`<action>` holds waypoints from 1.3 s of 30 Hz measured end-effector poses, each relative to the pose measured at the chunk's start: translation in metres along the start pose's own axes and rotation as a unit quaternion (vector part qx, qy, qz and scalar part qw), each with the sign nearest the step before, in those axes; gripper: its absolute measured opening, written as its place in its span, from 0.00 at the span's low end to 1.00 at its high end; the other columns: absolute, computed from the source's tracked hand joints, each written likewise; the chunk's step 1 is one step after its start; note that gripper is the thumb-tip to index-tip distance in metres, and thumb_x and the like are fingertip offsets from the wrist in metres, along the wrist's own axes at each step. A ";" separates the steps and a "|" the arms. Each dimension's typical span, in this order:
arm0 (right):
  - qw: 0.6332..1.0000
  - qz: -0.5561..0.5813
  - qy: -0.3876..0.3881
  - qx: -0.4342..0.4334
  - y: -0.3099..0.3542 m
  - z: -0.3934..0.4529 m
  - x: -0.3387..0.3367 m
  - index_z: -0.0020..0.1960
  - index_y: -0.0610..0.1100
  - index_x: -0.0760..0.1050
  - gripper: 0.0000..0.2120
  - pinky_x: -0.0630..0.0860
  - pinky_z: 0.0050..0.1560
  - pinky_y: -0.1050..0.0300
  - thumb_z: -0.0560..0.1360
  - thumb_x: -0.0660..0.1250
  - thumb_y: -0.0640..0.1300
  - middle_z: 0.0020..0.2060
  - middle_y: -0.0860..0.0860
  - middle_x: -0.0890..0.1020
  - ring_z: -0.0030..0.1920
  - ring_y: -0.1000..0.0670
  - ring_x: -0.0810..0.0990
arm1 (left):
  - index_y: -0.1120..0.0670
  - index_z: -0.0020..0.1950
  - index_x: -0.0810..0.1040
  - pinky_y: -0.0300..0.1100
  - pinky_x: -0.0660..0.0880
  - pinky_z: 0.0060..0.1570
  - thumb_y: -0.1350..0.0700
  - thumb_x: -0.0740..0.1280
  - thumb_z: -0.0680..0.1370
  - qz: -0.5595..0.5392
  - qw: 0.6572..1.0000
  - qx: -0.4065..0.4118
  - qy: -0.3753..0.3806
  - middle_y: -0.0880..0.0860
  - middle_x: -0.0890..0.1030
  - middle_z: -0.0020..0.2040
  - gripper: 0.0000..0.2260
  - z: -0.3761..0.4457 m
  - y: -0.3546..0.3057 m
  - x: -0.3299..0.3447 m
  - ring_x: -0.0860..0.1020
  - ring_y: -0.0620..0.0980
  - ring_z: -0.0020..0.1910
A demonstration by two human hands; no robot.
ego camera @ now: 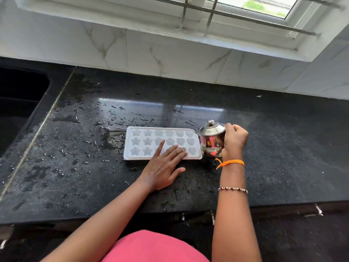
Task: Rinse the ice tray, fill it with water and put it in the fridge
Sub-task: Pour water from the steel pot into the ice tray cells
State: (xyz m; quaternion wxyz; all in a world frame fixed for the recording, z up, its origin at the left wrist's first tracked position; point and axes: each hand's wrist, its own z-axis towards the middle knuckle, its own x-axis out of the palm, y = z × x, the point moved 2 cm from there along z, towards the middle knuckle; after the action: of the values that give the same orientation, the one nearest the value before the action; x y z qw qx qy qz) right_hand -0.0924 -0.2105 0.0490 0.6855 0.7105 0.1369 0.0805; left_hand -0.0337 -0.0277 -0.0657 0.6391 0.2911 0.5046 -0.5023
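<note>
On the wet black counter (283,148): white ice tray (143,142) lies flat, star and heart moulds up.
Left hand (166,167): fingers straight, spread, pressing the tray's near edge.
Right hand (234,140): fingers curled round lidded steel pot (211,140), just beside the tray's right end.

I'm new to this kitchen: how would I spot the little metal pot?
Find the wet black granite counter below the window. On it lies a white plastic ice tray with star and heart moulds; the small lidded shiny steel pot stands at its right end, gripped by the right hand.
</note>
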 end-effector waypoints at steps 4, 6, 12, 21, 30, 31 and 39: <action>1.000 -0.012 0.000 -0.001 -0.003 -0.002 -0.003 0.25 0.44 0.58 0.21 0.58 0.17 0.70 0.72 0.60 0.31 0.11 0.58 0.60 0.15 0.59 0.61 | 0.54 0.70 0.69 0.58 0.48 0.71 0.43 0.51 0.80 -0.007 1.000 -0.001 0.001 0.51 0.74 0.68 0.24 -0.001 0.000 0.000 0.67 0.52 0.71; 1.000 -0.026 -0.004 -0.006 -0.005 -0.002 -0.005 0.24 0.44 0.58 0.21 0.59 0.17 0.69 0.72 0.61 0.31 0.11 0.58 0.61 0.15 0.58 0.62 | 0.54 0.70 0.70 0.58 0.49 0.71 0.43 0.51 0.80 -0.009 1.000 0.000 -0.001 0.51 0.74 0.67 0.24 -0.002 -0.001 0.000 0.67 0.52 0.70; 0.997 -0.080 -0.008 -0.020 -0.013 0.003 -0.007 0.23 0.45 0.59 0.20 0.58 0.22 0.63 0.70 0.62 0.34 0.12 0.57 0.61 0.18 0.56 0.60 | 0.54 0.70 0.70 0.58 0.49 0.71 0.43 0.51 0.80 -0.009 1.000 0.001 -0.003 0.51 0.74 0.67 0.24 0.000 0.001 0.000 0.68 0.52 0.70; 0.989 -0.142 -0.006 -0.044 -0.018 0.006 -0.004 0.23 0.46 0.60 0.18 0.59 0.30 0.57 0.68 0.62 0.37 0.21 0.52 0.61 0.27 0.52 0.59 | 0.54 0.69 0.71 0.57 0.49 0.70 0.43 0.52 0.79 -0.014 1.000 0.005 -0.012 0.51 0.75 0.65 0.24 0.000 0.000 0.000 0.69 0.52 0.69; 0.972 -0.223 -0.004 -0.078 -0.020 0.008 -0.001 0.23 0.46 0.59 0.18 0.59 0.33 0.54 0.67 0.63 0.38 0.23 0.50 0.60 0.30 0.47 0.60 | 0.54 0.69 0.71 0.57 0.48 0.71 0.44 0.52 0.79 -0.014 1.000 0.005 -0.013 0.51 0.75 0.66 0.24 -0.001 0.000 0.000 0.69 0.52 0.69; 0.971 -0.226 -0.003 -0.080 -0.020 0.008 -0.001 0.23 0.46 0.59 0.18 0.60 0.33 0.54 0.67 0.63 0.39 0.23 0.50 0.59 0.31 0.47 0.60 | 0.54 0.69 0.71 0.57 0.48 0.71 0.44 0.52 0.79 -0.014 1.000 0.005 -0.011 0.51 0.75 0.66 0.24 -0.001 0.001 0.000 0.69 0.52 0.70; 0.971 -0.226 0.002 -0.084 -0.020 0.008 -0.001 0.24 0.45 0.61 0.17 0.61 0.32 0.55 0.67 0.62 0.38 0.23 0.50 0.62 0.30 0.48 0.62 | 0.54 0.69 0.71 0.57 0.48 0.71 0.44 0.52 0.80 -0.011 1.000 0.004 -0.008 0.51 0.75 0.66 0.23 -0.001 0.001 0.001 0.68 0.52 0.70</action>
State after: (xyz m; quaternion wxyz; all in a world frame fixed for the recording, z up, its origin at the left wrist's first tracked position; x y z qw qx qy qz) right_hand -0.0931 -0.2180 0.0287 0.7431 0.6007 0.2878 -0.0637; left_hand -0.0331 -0.0275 -0.0674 0.6363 0.2835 0.5006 -0.5139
